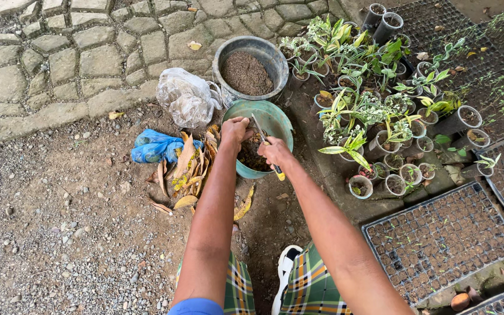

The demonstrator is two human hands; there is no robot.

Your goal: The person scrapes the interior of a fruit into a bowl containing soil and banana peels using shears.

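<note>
My left hand [235,130] grips the near-left rim of a teal bucket [276,121] that is tilted toward me and holds dark soil [253,156]. My right hand [275,151] is closed around a small tool with a metal blade and a yellow handle [266,146], its blade pointing up into the bucket. Both arms reach forward over my plaid-clad knees.
A grey bucket [251,69] of brown soil stands behind the teal one. A clear plastic bag [186,97], a blue bag [156,146] and dry leaves [185,170] lie to the left. Small potted plants [374,111] crowd the right, beside black seedling trays [441,239].
</note>
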